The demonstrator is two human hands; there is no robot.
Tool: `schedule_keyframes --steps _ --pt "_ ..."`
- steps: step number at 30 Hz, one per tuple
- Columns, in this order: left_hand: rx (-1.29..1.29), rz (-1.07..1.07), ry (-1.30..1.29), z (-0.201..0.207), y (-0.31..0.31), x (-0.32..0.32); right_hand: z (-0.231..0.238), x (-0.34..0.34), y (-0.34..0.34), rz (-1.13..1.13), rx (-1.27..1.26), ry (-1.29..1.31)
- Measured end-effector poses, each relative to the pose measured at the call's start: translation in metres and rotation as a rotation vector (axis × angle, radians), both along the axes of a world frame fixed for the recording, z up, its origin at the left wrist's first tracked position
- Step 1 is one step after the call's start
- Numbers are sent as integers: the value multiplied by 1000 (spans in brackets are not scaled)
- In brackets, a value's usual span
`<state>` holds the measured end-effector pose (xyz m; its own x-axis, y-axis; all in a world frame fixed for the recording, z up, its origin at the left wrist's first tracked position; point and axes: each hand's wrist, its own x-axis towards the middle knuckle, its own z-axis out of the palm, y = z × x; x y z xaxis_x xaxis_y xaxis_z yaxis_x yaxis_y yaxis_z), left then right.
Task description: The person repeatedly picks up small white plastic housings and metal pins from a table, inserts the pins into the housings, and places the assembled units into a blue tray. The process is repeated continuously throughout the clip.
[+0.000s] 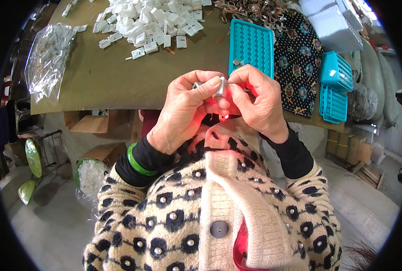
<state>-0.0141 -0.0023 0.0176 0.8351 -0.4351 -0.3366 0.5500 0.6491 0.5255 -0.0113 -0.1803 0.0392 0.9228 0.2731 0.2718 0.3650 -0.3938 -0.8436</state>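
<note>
Both hands meet in front of my chest, just off the table's near edge. My left hand (186, 101) pinches a small white plastic piece (221, 86) between thumb and fingers. My right hand (258, 97) is closed in a pinch at the right side of that piece; whatever its fingertips hold is too small to make out. A red glow lights the fingers and the jacket below them. Past my right hand lies a turquoise tray (251, 43) with rows of round hollows and a small metallic bit at its near end.
A heap of white plastic pieces (151, 22) covers the far middle of the table (106, 81). A clear plastic bag (50, 61) lies at left. Tangled brownish strips (255, 11), a patterned black cloth (298, 63) and stacked turquoise trays (335, 83) are at right. Cardboard boxes (90, 123) stand below.
</note>
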Motion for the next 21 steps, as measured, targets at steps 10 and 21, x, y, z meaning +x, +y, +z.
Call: schedule_keyframes --steps 10,21 --pt "73 33 -34 -1 3 0 -1 4 9 29 -81 -186" --pt "-84 14 10 -14 5 4 -6 10 16 49 -207 -303"
